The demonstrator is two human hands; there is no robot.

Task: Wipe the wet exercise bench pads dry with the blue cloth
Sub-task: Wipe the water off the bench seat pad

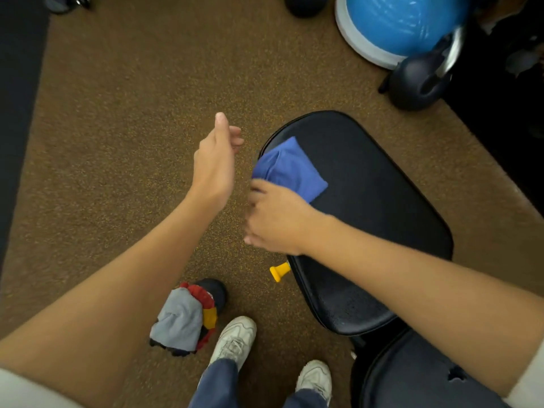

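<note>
A folded blue cloth (290, 169) lies on the left edge of the black bench pad (379, 207). My right hand (275, 219) rests palm down on the cloth's near end, at the pad's left rim, fingers pointing left over the edge. Droplets show on the pad's near part. A second black pad (412, 375) sits closer to me at the lower right. My left hand (216, 160) hangs in the air to the left of the pad over the floor, fingers loosely curled, holding nothing.
Brown speckled floor (132, 113) surrounds the bench. A yellow knob (279, 270) sticks out beside the pad. A grey and red bundle (188, 316) lies by my white shoes (235, 337). A blue balance dome (397, 25) and dark kettlebell (418, 81) sit far right.
</note>
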